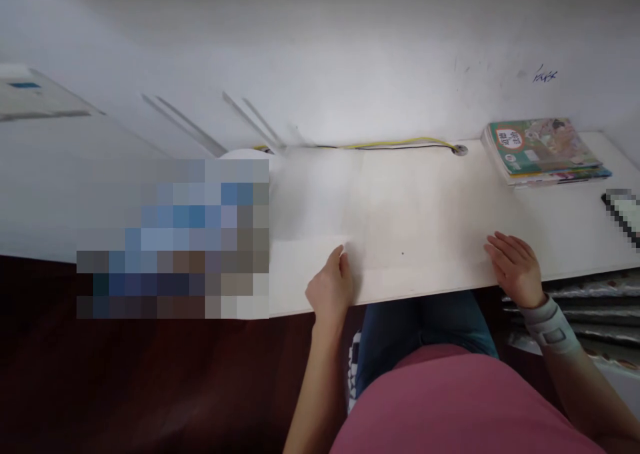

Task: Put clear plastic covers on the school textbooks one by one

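My left hand (330, 286) is at the front edge of the white desk (430, 221), its fingers curled in and the thumb against them. Something pale shows at its fingertips, too faint against the desk to tell what it is. Farther right, my right hand (517, 271) is over the desk's front part, palm turned inward, fingers extended and nothing in them. A pale band (553, 327) wraps the right wrist. A stack of books (547, 147) with a green illustrated cover lies beyond the right hand.
Yellow and black cables (395, 145) run along the wall to a round desk hole (461, 150). A dark-edged object (625, 217), partly blurred, lies at the far right. Pixelation hides the area left of the desk. Wrapped items (590, 314) are below the desk at right.
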The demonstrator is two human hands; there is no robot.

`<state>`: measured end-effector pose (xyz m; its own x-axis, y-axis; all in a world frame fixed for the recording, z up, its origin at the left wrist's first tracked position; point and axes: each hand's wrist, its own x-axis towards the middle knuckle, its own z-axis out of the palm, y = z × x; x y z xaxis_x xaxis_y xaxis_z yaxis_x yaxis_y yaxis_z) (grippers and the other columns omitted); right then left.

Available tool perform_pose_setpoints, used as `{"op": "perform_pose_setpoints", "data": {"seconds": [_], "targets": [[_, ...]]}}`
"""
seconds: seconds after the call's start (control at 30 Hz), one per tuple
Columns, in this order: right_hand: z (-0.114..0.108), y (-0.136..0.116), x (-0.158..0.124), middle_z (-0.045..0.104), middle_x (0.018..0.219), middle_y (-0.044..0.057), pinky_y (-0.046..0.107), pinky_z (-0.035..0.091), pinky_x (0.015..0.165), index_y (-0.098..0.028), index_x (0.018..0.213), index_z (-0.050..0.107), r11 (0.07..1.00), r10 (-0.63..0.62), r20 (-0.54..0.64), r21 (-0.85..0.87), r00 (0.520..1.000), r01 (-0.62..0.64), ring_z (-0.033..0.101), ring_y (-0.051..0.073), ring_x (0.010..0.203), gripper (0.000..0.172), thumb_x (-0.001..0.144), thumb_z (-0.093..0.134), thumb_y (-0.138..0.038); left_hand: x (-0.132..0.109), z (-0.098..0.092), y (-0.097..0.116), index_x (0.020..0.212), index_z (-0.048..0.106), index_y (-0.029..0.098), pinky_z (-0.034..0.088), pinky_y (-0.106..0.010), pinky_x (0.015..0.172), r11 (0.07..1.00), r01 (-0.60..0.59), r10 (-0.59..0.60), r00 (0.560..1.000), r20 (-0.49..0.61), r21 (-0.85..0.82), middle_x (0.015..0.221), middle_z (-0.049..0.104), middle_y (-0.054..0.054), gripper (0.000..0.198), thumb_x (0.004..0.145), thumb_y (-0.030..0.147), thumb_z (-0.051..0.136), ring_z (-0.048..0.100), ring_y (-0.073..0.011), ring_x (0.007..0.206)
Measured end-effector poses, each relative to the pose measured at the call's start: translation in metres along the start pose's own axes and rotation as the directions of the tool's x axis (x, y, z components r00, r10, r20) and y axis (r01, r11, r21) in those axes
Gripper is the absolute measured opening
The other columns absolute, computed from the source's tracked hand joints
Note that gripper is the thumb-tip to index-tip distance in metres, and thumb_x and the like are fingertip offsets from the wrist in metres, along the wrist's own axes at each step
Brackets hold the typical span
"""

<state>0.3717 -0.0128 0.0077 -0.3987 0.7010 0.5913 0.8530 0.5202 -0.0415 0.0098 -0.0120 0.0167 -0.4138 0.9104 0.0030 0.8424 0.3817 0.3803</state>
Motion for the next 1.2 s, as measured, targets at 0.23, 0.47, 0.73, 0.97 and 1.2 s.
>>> {"op": "perform_pose_setpoints", "data": {"seconds": [0.23,0.47,0.73,0.97,1.2], "targets": [[0.011,0.002,-0.013,0.071,0.114,0.010,0.044,0.050,0.095,-0.021,0.107,0.071,0.989,0.113,0.178,0.069,0.977,-0.127,0.064,0.025,0.109,0.025,0.090,0.052,-0.024,-0.003,-0.003,0.009,0.126,0.061,0.022,0.043,-0.033,0.060,0.979,-0.052,0.035,0.995,0.089,0.199,0.084,0.074,-0.015,0.044,0.095,0.035,0.032,0.069,-0.0278,0.074],[0.001,0.012,-0.001,0.070,0.112,0.014,0.044,0.051,0.091,-0.017,0.107,0.068,0.989,0.117,0.131,0.077,0.984,-0.128,0.065,0.028,0.104,0.031,0.089,0.055,-0.039,0.013,-0.027,0.002,0.130,0.056,0.020,0.047,-0.032,0.073,0.982,-0.109,0.107,0.994,0.018,0.152,0.101,0.071,-0.012,0.045,0.095,0.040,0.037,0.066,-0.0252,0.092],[0.028,0.061,0.021,0.072,0.107,0.015,0.039,0.052,0.089,-0.020,0.102,0.069,0.984,0.179,0.014,-0.001,0.984,-0.179,0.068,0.028,0.097,0.026,0.092,0.049,-0.034,0.096,-0.104,-0.053,0.133,0.050,0.009,0.038,-0.048,0.102,0.956,0.010,0.059,0.972,-0.227,0.292,0.141,0.047,-0.023,0.045,0.093,0.024,0.035,0.044,-0.0363,0.129],[0.042,0.062,0.017,0.072,0.101,0.014,0.045,0.055,0.084,-0.016,0.103,0.067,0.984,0.171,0.035,0.051,0.985,-0.172,0.068,0.028,0.090,0.035,0.092,0.044,-0.040,0.104,-0.077,-0.076,0.143,0.032,-0.001,0.032,-0.058,0.100,0.894,0.162,-0.123,0.985,-0.119,0.418,0.145,0.034,-0.036,0.062,0.091,0.032,0.042,0.037,-0.0479,0.132],[0.038,0.059,0.020,0.072,0.100,0.014,0.047,0.055,0.083,-0.018,0.102,0.068,0.979,0.184,0.056,0.081,0.981,-0.188,0.069,0.030,0.090,0.036,0.093,0.043,-0.043,0.087,-0.081,-0.067,0.137,0.039,-0.004,0.046,-0.047,0.086,0.861,0.159,-0.130,0.987,-0.093,0.483,0.124,0.053,-0.035,0.052,0.089,0.015,0.028,0.056,-0.0418,0.114]]}}
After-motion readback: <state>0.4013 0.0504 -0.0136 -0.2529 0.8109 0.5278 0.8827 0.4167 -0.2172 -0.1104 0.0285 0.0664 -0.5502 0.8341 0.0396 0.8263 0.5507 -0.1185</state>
